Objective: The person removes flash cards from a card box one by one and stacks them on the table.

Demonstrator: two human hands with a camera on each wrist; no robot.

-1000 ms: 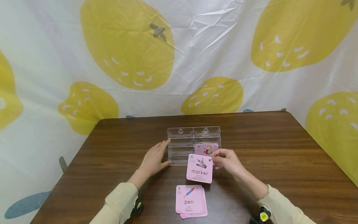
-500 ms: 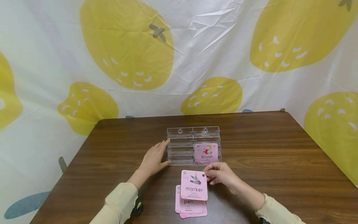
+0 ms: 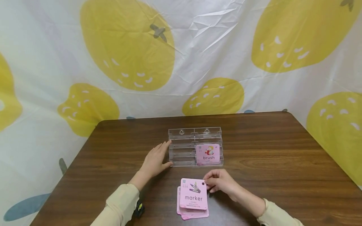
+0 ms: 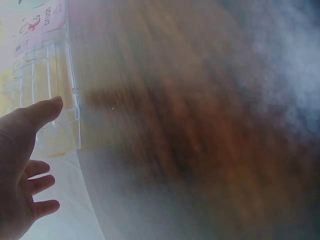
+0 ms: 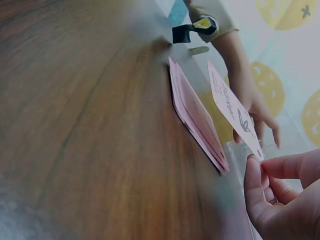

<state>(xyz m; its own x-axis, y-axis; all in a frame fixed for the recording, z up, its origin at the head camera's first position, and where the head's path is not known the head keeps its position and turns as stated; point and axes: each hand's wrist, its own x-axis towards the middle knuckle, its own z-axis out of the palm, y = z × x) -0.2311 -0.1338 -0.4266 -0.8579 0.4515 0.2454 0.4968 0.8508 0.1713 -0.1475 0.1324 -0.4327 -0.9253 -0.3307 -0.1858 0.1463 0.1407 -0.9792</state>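
My right hand [image 3: 222, 183] pinches the top right corner of a pink flashcard [image 3: 193, 194] printed "marker". In the right wrist view the marker card [image 5: 231, 107] hangs just above a small stack of pink cards [image 5: 197, 117] on the table. From the head view it covers most of that stack. My left hand [image 3: 154, 160] rests with straight fingers along the left side of a clear plastic tiered card rack [image 3: 182, 153]. In the left wrist view the thumb [image 4: 47, 111] lies at the rack's front edge. A "brush" flashcard [image 3: 208, 154] stands in the rack's right-hand column, at the front.
The dark wood table [image 3: 271, 150] stretches to both sides of the rack. Behind it hangs a white curtain [image 3: 141, 103] with yellow fruit prints. A black wrist strap [image 3: 139, 208] shows at the left sleeve.
My right hand has brought the marker card from in front of the rack toward me, over the stack, uncovering the brush card. The left hand has stayed at the rack.
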